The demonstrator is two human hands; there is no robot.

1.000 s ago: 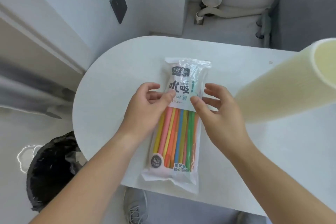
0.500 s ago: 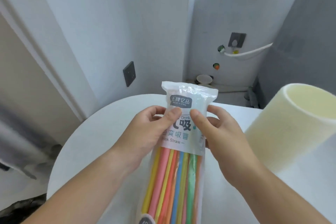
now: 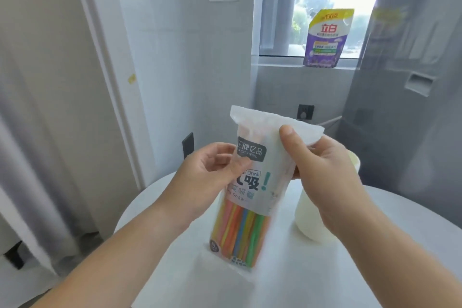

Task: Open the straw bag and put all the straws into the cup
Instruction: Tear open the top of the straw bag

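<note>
One bag point(image 3: 260, 182) stood over a round white table point(image 3: 295, 282).
Left hand point(image 3: 207, 177) and right hand point(image 3: 322, 170) pinched it; one cup point(image 3: 307, 222) stood just right of it.

Your straw bag point(image 3: 262, 177) was frosted white film with a dark grey label patch and black and teal lettering. Its straws point(image 3: 240, 230) showed stripes of pink, yellow, orange, blue and green. At your 2 o'clock, the cup point(image 3: 307, 222) was pale cream on a white table point(image 3: 375, 257). At 1 o'clock, the pouch point(image 3: 325, 37) was purple and yellow with red lettering.
</note>
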